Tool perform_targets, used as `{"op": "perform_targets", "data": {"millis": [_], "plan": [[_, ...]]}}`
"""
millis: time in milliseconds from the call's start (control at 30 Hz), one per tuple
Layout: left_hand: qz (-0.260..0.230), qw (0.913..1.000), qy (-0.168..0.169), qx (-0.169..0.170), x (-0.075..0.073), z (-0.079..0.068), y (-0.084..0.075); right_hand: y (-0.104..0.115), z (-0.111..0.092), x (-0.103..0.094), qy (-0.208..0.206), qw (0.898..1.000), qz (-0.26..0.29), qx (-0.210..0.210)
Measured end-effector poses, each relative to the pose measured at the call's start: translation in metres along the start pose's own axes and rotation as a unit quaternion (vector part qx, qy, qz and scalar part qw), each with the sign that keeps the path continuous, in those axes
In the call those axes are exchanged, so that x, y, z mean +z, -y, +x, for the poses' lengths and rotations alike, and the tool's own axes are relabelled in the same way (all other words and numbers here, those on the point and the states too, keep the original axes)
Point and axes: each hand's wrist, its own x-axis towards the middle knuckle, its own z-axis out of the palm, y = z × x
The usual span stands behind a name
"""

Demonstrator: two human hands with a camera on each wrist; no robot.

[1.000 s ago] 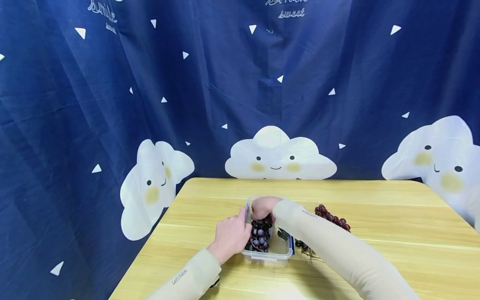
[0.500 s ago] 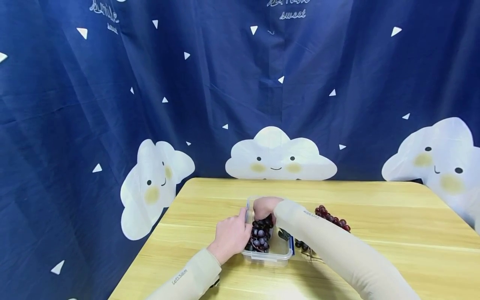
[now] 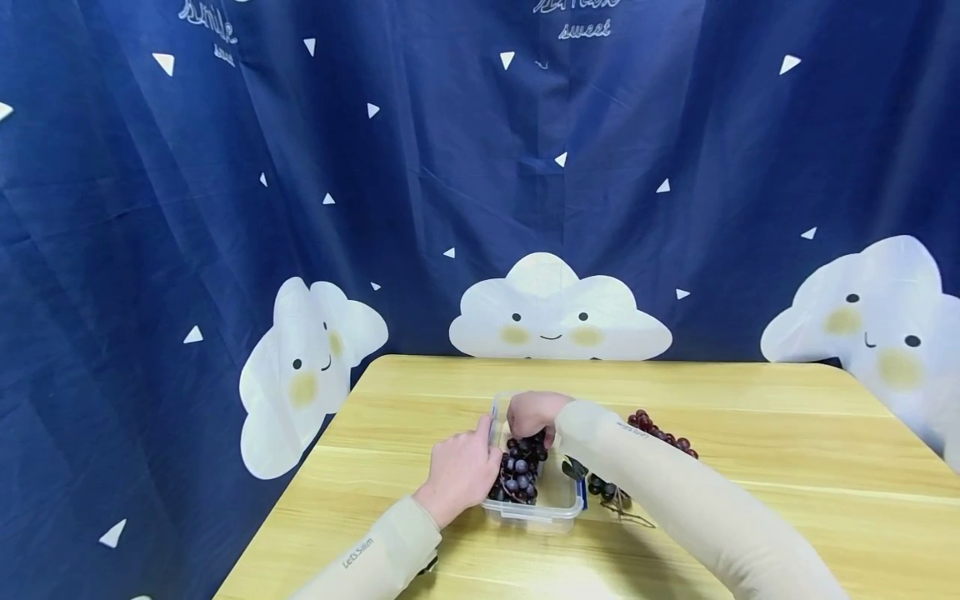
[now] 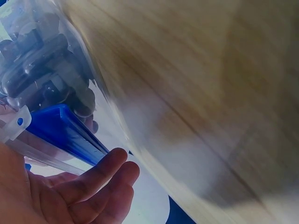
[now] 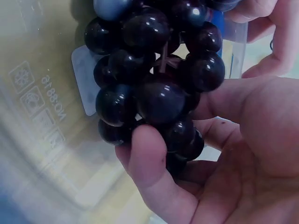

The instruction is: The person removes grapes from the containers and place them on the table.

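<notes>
In the head view a clear plastic food container point(image 3: 532, 510) with blue latches stands on the table. A bunch of dark grapes point(image 3: 519, 471) lies along its left side. My right hand point(image 3: 534, 413) reaches in at the far end. In the right wrist view, its thumb and fingers hold the lower end of the grape bunch point(image 5: 161, 100). My left hand point(image 3: 461, 468) grips the container's left wall at the rim. Close up in the left wrist view, the fingers point(image 4: 105, 186) of that hand lie under a blue latch point(image 4: 70, 133), outside the wall.
Right of the container lie dark grapes on a bare stem point(image 3: 600, 486), with a dark leaf point(image 3: 574, 468) beside them at the rim. A red grape bunch point(image 3: 660, 433) lies farther right, partly behind my right sleeve point(image 3: 675, 492). A blue cloud-print curtain point(image 3: 480, 167) hangs behind the table point(image 3: 810, 467).
My right hand and sleeve have shifted slightly right. The dark leaf has edged right with them, and more of the bare stem shows. The left hand has stayed in place.
</notes>
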Motion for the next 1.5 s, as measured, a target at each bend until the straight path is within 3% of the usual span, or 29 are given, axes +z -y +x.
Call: {"op": "perform_targets", "data": {"millis": [333,833,1100,1400,1500], "plan": [[0.005,0.9999,0.01,-0.003,0.0,0.001,0.001,-0.006,-0.013,-0.009,-0.002,0.999,0.037,-0.03],[0.006,1.0,0.005,0.004,-0.003,0.001,-0.001,-0.004,-0.042,-0.016,-0.071,0.992,-0.001,-0.103],[0.008,0.9999,-0.001,0.007,-0.001,0.001,-0.001,-0.001,-0.053,-0.018,-0.12,0.981,-0.051,-0.143],[0.01,0.9999,-0.002,0.005,0.001,0.001,0.0,0.001,-0.076,-0.022,-0.189,0.957,-0.082,-0.206],[0.01,0.9999,0.001,0.003,0.001,0.001,-0.001,0.002,-0.083,-0.023,-0.199,0.954,-0.081,-0.209]]}}
